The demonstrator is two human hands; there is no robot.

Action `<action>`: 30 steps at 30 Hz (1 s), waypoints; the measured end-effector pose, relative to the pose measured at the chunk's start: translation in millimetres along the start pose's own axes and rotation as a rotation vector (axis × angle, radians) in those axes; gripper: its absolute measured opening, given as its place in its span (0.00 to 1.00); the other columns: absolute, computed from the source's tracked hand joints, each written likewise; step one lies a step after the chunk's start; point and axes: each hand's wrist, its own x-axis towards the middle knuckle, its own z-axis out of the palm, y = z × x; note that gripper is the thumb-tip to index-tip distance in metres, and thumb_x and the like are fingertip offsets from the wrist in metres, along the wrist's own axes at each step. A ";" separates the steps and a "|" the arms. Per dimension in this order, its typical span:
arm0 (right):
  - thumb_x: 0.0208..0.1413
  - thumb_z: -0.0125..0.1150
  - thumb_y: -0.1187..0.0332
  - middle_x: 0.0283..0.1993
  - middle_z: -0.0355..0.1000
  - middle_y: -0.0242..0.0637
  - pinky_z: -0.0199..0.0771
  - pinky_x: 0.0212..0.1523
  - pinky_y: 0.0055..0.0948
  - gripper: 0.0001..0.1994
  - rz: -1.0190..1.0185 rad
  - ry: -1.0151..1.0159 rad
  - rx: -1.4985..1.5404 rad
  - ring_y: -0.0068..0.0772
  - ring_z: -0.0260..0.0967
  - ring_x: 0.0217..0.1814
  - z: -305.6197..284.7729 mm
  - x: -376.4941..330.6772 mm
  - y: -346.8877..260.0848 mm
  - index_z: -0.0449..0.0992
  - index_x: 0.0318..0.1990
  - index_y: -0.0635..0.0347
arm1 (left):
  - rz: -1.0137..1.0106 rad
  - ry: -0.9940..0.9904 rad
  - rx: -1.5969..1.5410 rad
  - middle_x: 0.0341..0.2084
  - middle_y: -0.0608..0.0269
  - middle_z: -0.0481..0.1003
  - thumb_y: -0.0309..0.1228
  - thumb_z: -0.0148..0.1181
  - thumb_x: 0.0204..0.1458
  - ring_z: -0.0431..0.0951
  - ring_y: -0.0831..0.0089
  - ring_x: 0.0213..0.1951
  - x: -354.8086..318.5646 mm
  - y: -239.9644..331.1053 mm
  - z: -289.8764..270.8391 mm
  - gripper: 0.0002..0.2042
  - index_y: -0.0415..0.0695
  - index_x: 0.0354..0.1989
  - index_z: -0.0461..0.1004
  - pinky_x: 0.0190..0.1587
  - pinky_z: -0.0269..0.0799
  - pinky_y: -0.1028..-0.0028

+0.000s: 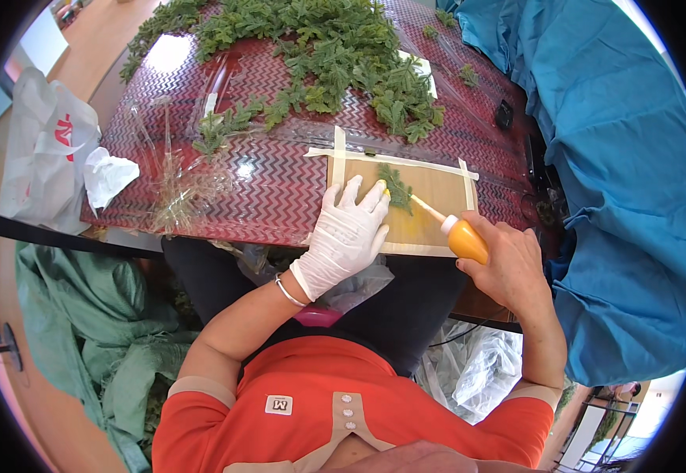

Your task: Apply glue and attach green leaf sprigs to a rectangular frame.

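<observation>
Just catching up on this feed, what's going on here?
A person's gloved left hand lies spread over a taped tan board, fingertips beside a small green sprig. The bare right hand grips an orange squeeze bottle, its nozzle pointed at the sprig's right edge; contact is unclear. More greenery is heaped farther back on the table.

Orange bottle (467, 240), green sprig (396, 189), white glove (338, 240), tablecloth (260, 197) — red-and-grey zigzags

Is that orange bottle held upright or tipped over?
Tipped: the orange bottle slants in the right hand, its nozzle pointing toward the green sprig.
</observation>
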 end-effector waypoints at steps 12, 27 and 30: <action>0.46 0.72 0.65 0.38 0.79 0.42 0.63 0.45 0.40 0.30 0.044 -0.075 -0.030 0.45 0.73 0.39 -8.0 -4.7 -4.1 0.73 0.61 0.45 | 0.000 0.009 0.009 0.61 0.53 0.71 0.36 0.59 0.54 0.67 0.46 0.61 1.7 0.6 -0.1 0.23 0.39 0.57 0.72 0.63 0.56 0.54; 0.49 0.73 0.65 0.34 0.78 0.43 0.67 0.42 0.42 0.28 -0.022 -0.022 -0.057 0.42 0.74 0.32 -1.9 -16.5 1.7 0.74 0.60 0.46 | 0.005 0.004 0.028 0.61 0.52 0.71 0.37 0.58 0.54 0.67 0.46 0.62 0.8 -0.9 1.7 0.23 0.40 0.57 0.72 0.63 0.56 0.54; 0.48 0.74 0.65 0.34 0.78 0.43 0.67 0.42 0.42 0.29 -0.021 -0.020 -0.052 0.41 0.74 0.32 -1.1 -19.2 2.6 0.74 0.60 0.46 | 0.006 0.006 0.024 0.61 0.52 0.70 0.37 0.58 0.54 0.67 0.46 0.62 0.9 -0.4 1.0 0.23 0.40 0.57 0.72 0.63 0.56 0.53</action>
